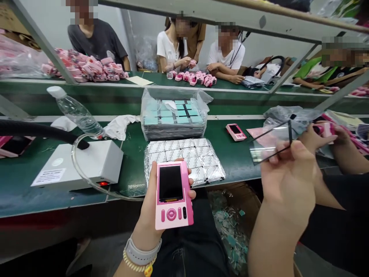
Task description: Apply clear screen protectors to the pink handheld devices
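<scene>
Wrapped around a pink toy camera (171, 184), my left hand (150, 206) holds it upright, its dark screen and pink buttons facing me. A clear screen cover (269, 144) with a dark border is pinched in my right hand (284, 173), raised over the table's right part and apart from the camera. Behind the camera lies a sheet pack (198, 157) of white printed squares in clear film. Beyond it, a stack of teal-faced pieces (173, 115) sits in an open plastic bag. Another pink camera (235, 132) rests on the green table to the right.
A grey box (83, 163) with a lit red switch, black hose and clear tube stands left, near a tilted water bottle (76, 111). Teal scraps (230, 234) fill a carton below. A neighbour's hands (325, 134) hold pink parts at right; several people sit opposite.
</scene>
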A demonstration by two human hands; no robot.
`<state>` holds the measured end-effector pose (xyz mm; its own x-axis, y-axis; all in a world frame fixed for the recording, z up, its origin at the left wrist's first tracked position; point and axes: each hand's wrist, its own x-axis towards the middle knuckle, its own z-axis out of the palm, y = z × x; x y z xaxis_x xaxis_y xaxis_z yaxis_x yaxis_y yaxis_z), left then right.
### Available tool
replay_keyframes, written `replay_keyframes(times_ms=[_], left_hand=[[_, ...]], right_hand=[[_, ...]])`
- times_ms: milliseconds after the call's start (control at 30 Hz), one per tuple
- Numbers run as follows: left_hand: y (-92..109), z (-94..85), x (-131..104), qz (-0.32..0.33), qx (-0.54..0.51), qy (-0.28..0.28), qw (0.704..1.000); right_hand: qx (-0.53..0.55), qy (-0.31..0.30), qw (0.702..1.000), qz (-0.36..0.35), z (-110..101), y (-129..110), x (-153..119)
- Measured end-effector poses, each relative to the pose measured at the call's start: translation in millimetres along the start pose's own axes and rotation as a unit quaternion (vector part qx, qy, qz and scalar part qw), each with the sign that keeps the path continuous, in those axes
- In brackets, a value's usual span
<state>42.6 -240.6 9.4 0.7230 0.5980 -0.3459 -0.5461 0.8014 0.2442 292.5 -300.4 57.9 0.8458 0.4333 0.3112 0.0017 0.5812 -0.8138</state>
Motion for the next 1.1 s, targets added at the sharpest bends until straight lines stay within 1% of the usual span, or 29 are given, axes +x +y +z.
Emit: replay_keyframes(times_ms=[67, 133, 267, 367, 433, 467, 533, 567, 633, 667, 733, 800, 833, 900, 1000, 1100], left_hand=[[0, 3.5, -5, -0.015, 0.024, -0.006, 1.000], [0, 6.3, -9, -0.009, 0.039, -0.013, 0.999], [1, 10.9, -14, 0.014, 0.045, -0.027, 0.999], [2, 12.6, -15, 0.018, 0.050, -0.029, 0.998], [3, 12.9, -16, 0.016, 0.053, -0.029, 0.998], [3, 12.8, -17, 0.017, 0.052, -0.030, 0.998], [3, 12.8, -17, 0.018, 0.051, -0.034, 0.998], [3, 12.9, -18, 0.015, 0.052, -0.035, 0.998], [3, 14.1, -18, 0.004, 0.059, -0.024, 0.998], [2, 15.1, -18, 0.008, 0.062, -0.008, 0.998], [1, 17.5, -18, 0.033, 0.070, 0.037, 0.996], [0, 19.2, -18, 0.063, 0.086, 0.074, 0.992], [0, 19.4, -18, 0.067, 0.096, 0.084, 0.990], [0, 18.8, -18, 0.058, 0.108, 0.089, 0.988], [0, 16.5, -18, 0.046, 0.095, 0.074, 0.992], [0, 14.7, -17, 0.045, 0.087, 0.053, 0.994]], right_hand=[[0.041, 0.012, 0.997, 0.058, -2, 7, 5], [0.063, 0.003, 0.994, 0.093, -2, 12, 7], [0.065, -0.026, 0.991, 0.114, -2, 17, 11], [0.075, -0.011, 0.987, 0.140, 0, 18, 15], [0.088, -0.005, 0.985, 0.147, 5, 16, 15], [0.091, -0.013, 0.985, 0.145, 10, 14, 13], [0.085, -0.050, 0.988, 0.123, 22, 10, 6], [0.073, -0.084, 0.988, 0.110, 28, 7, 0], [0.032, -0.182, 0.978, 0.094, 41, 2, -14], [0.007, -0.242, 0.966, 0.094, 46, 0, -21], [-0.044, -0.355, 0.927, 0.111, 55, -4, -34], [-0.088, -0.426, 0.891, 0.133, 62, -6, -43], [-0.105, -0.446, 0.877, 0.146, 64, -6, -46], [-0.125, -0.461, 0.863, 0.164, 67, -5, -50], [-0.123, -0.466, 0.859, 0.175, 69, 1, -51], [-0.122, -0.461, 0.861, 0.175, 68, 7, -51]])
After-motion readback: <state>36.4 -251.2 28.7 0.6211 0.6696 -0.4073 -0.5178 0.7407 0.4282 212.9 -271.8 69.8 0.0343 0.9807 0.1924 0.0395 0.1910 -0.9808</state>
